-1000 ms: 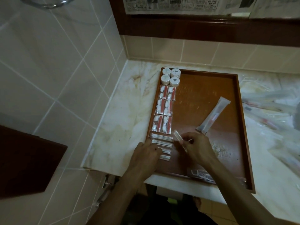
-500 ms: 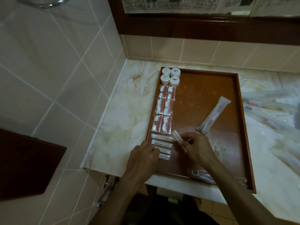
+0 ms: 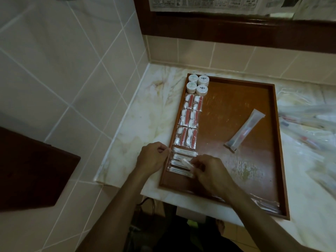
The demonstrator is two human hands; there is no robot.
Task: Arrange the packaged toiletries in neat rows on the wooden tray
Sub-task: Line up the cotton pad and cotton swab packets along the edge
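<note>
A rectangular reddish-brown wooden tray lay on the pale marbled stone worktop, close to the tiled corner wall. Along the tray's left side ran a column of packaged toiletries. At the far end stood four small round white-lidded jars in a two-by-two block. Near of them lay six clear sachets with red and white contents, paired in three rows. Nearest in the column lay a stack of clear packets of white cotton swabs, each set crosswise.

The left hand rested at the tray's left rim beside the swab packets, its fingers curled with the tips pinching the left end of the farthest swab packet. The right hand hovered over the right end of the swab stack, its fingers narrowed around one small clear packet that lay tilted across the stack.

A long clear-wrapped toothbrush packet lay diagonally on the bare right half of the tray, well apart from the column. More clear wrappers lay along the tray's near right corner. A blurred heap of plastic-wrapped items lay on the worktop right of the tray.
</note>
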